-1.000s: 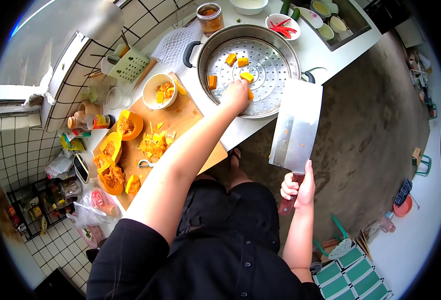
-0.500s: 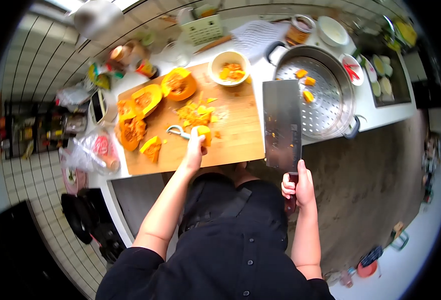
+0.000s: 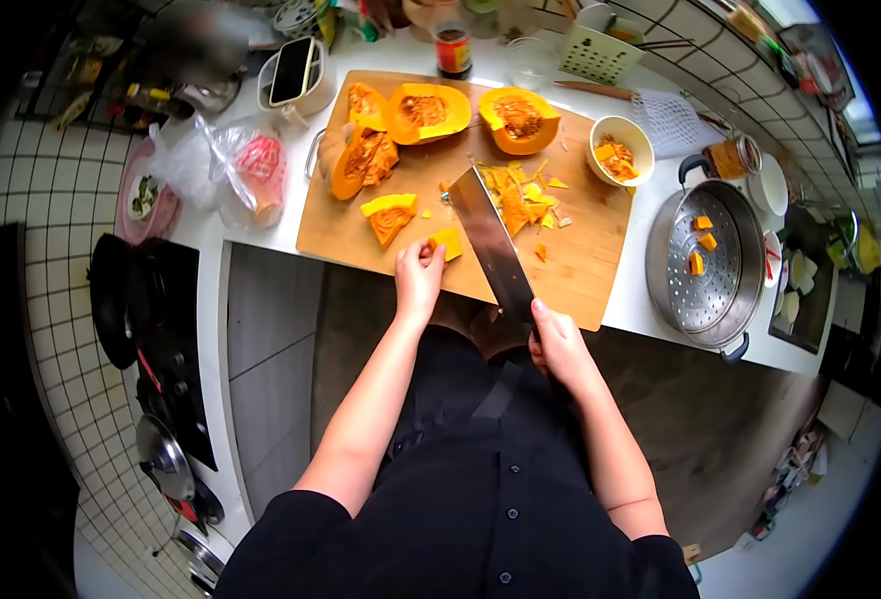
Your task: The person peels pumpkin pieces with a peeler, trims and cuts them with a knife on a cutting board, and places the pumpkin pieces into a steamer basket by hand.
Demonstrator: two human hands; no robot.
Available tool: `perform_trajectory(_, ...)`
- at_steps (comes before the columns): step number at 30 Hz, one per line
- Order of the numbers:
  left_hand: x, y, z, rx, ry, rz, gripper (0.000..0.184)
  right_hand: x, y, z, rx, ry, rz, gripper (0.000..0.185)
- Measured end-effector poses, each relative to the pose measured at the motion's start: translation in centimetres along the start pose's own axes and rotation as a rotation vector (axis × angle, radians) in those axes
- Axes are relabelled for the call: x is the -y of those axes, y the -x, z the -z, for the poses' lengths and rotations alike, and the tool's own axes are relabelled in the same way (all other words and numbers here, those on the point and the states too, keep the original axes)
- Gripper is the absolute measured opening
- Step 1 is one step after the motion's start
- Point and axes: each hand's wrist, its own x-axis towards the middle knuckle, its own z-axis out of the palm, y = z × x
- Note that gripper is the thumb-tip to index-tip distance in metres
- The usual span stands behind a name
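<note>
My left hand (image 3: 420, 278) is closed on a small pumpkin piece (image 3: 446, 244) near the front edge of the wooden cutting board (image 3: 580, 270). In my right hand (image 3: 557, 344) is the handle of a cleaver (image 3: 490, 235), its blade tilted over the board just right of that piece. Behind the blade lies a heap of pumpkin peelings (image 3: 516, 200). A pumpkin wedge (image 3: 390, 218) rests left of the held piece. Larger seeded chunks, among them one pumpkin section (image 3: 518, 121), sit along the back of the board. A white bowl (image 3: 620, 152) holds pumpkin scraps.
A steamer pot (image 3: 668, 262) with several pumpkin pieces stands on the right, near a sink (image 3: 810, 299). Plastic bags (image 3: 251, 172) and a container with a phone (image 3: 296, 75) are left of the board. A sauce jar (image 3: 452, 50) stands behind it.
The view has turned left. My left hand went from the steamer pot to the board and took hold of a pumpkin piece. The cleaver has moved from beside the pot to over the board.
</note>
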Motion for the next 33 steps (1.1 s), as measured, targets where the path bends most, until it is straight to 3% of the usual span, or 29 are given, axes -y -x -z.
perform_trajectory(5, -0.5, 0.4, 0.0, 0.05, 0.155, 0.084, 0.03, -0.3, -0.9, -1.9, -0.049, 0.12, 0.019, 0.053)
perform_trajectory(8, -0.3, 0.6, -0.2, 0.002, 0.152, 0.042, 0.027, -1.0, -1.7, -2.1, -0.122, 0.41, 0.214, 0.05)
perform_trajectory(11, -0.3, 0.4, -0.3, -0.037, 0.208, 0.065, 0.025, 0.8, -1.2, -2.7, -0.1, 0.498, 0.08, 0.047)
perform_trajectory(24, -0.6, 0.2, -0.6, -0.019, 0.297, 0.057, 0.02, 1.3, -1.1, -4.2, -0.187, 0.667, 0.183, 0.044)
perform_trajectory(33, -1.5, 0.5, 0.1, 0.065, 0.221, -0.007, 0.029, 0.4, -3.3, -5.3, -0.254, 0.802, 0.205, 0.039)
